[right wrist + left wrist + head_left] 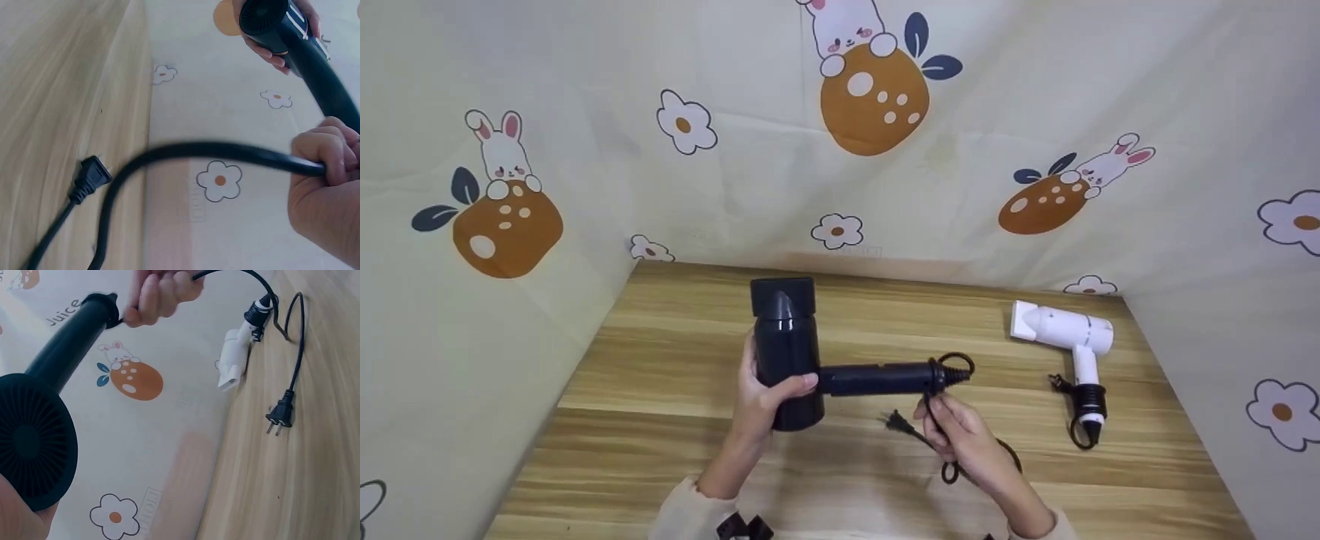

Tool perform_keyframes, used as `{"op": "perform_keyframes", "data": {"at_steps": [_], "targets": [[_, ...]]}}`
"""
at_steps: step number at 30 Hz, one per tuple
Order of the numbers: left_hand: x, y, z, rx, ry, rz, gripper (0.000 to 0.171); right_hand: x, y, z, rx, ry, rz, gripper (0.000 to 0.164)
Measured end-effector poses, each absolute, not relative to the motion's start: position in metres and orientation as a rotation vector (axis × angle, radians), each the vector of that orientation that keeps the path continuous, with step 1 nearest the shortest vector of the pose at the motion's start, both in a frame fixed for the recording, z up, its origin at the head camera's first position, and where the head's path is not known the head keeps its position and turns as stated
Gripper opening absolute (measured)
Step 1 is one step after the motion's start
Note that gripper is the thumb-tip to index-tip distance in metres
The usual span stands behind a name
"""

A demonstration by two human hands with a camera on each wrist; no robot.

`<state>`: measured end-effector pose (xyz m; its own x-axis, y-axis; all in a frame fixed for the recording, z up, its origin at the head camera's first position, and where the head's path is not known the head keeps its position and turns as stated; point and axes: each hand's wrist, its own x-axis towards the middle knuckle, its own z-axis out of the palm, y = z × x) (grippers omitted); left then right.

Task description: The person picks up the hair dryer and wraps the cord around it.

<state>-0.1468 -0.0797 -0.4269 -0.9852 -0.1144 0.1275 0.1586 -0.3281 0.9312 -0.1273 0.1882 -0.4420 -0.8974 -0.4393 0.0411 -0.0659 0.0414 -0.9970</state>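
Observation:
A black hair dryer (786,360) is held up over the table, its nozzle toward the back wall and its handle (877,379) pointing right. My left hand (761,394) grips the dryer's barrel, thumb across the front. In the left wrist view the round slotted air intake (36,441) faces the camera. Below the handle's end, my right hand (960,431) pinches the black power cord (225,151). A loop of cord shows at the handle's tip. The free length hangs down, and its two-prong plug (281,410) lies on the wood.
A white hair dryer (1069,330) lies at the right rear of the wood-grain table (660,375), its black cord (1090,401) wound round the handle. Cloth walls (735,187) printed with rabbits and flowers enclose the back and both sides.

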Motion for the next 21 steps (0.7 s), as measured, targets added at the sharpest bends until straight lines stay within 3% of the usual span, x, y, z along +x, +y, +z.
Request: {"op": "perform_keyframes", "data": {"at_steps": [4, 9, 12, 21], "targets": [[-0.151, -0.080, -0.429, 0.026, -1.720, -2.400, 0.077, -0.120, 0.185, -0.438, -0.644, 2.535, -1.570, 0.030], [-0.151, -0.080, -0.430, 0.054, -1.746, -2.359, 0.082, -0.115, 0.183, -0.430, -0.756, 2.969, -1.198, 0.016], [-0.151, -0.080, -0.430, 0.044, -1.755, -2.344, 0.083, -0.115, 0.184, -0.425, -0.888, 3.094, -1.092, 0.008], [-0.149, -0.082, -0.427, -0.072, -1.875, -2.266, 0.085, -0.115, 0.190, -0.408, -1.107, 3.340, -0.766, 0.008]]}}
